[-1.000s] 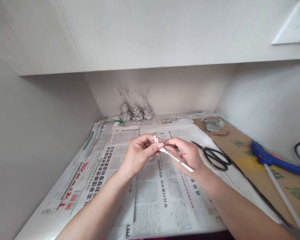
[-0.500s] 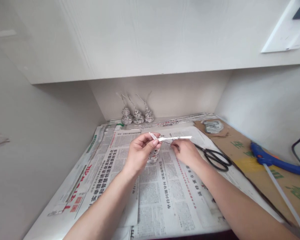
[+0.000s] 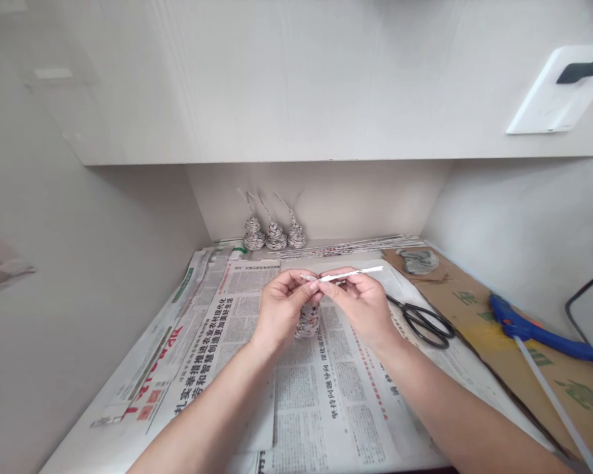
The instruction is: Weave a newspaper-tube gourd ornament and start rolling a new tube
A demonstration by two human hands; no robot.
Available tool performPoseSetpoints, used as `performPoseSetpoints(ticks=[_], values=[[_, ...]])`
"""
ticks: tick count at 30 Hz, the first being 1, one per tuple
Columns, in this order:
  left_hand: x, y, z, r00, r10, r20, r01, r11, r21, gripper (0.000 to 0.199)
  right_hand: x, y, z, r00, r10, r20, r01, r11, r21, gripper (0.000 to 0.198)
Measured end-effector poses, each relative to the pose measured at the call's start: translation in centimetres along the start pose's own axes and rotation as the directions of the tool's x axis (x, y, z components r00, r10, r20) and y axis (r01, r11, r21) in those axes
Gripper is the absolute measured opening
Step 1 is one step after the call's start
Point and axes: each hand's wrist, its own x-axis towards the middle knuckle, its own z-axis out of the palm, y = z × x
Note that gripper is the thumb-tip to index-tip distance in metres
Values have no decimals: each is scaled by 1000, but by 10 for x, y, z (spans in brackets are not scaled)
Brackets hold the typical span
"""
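Observation:
Both hands meet above a small woven paper gourd [image 3: 307,322] on the newspaper. A thin rolled paper strip [image 3: 358,273] runs from between the fingertips and sticks out to the right over my right hand. My left hand [image 3: 282,306] is closed, thumb and fingers pinching the strips at the gourd's top. My right hand [image 3: 363,303] is also closed, its thumb and forefinger pinching the paper strip close to the left fingertips. The fingers hide the upper part of the gourd.
Three finished-looking paper gourds [image 3: 275,236] with stems stand at the back wall. Long rolled paper sticks [image 3: 346,248] lie beside them. Black-handled scissors [image 3: 427,324] rest right of my hands. A blue glue gun [image 3: 538,329] lies on cardboard [image 3: 474,336], near a grey lump [image 3: 419,261]. Newspaper [image 3: 301,408] covers the table.
My right hand has moved left and up, from holding lower down to pinching the paper strip beside my left fingertips. The view has tilted slightly upward.

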Motion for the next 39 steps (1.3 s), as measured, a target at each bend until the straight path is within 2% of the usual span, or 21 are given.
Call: performPoseSetpoints(ticks=[5, 10, 15, 19, 26, 30, 35, 39], values=[[2, 2, 0, 1000, -29, 3, 29, 997, -72, 21, 11, -5, -2, 998, -34, 53, 38, 997, -63, 16], [4, 5, 0, 999, -45, -1, 45, 992, -121, 22, 22, -12, -6, 990, -4, 143, 19, 994, -105, 16], [4, 6, 0, 999, -43, -24, 39, 989, -145, 22, 20, -13, -4, 989, -47, 142, 66, 989, -131, 15], [6, 6, -1, 998, -47, -36, 41, 988, -148, 22, 22, -10, -2, 986, -55, 159, 68, 994, -80, 14], [10, 3, -5, 999, -41, -12, 38, 983, -182, 23, 33, -12, 1, 960, -20, 281, 19, 1000, 5, 11], [10, 0, -5, 995, -63, -73, 45, 973, -225, 30, 34, -11, 2, 953, -42, 300, 44, 999, 0, 11], [9, -4, -1, 979, -103, -173, 54, 962, -268, 31, 32, -6, 3, 961, -67, 268, 94, 992, -89, 9], [7, -7, 1, 977, -38, -212, 1, 984, -176, 28, 30, -9, 6, 971, -91, 223, 139, 968, -211, 9]])
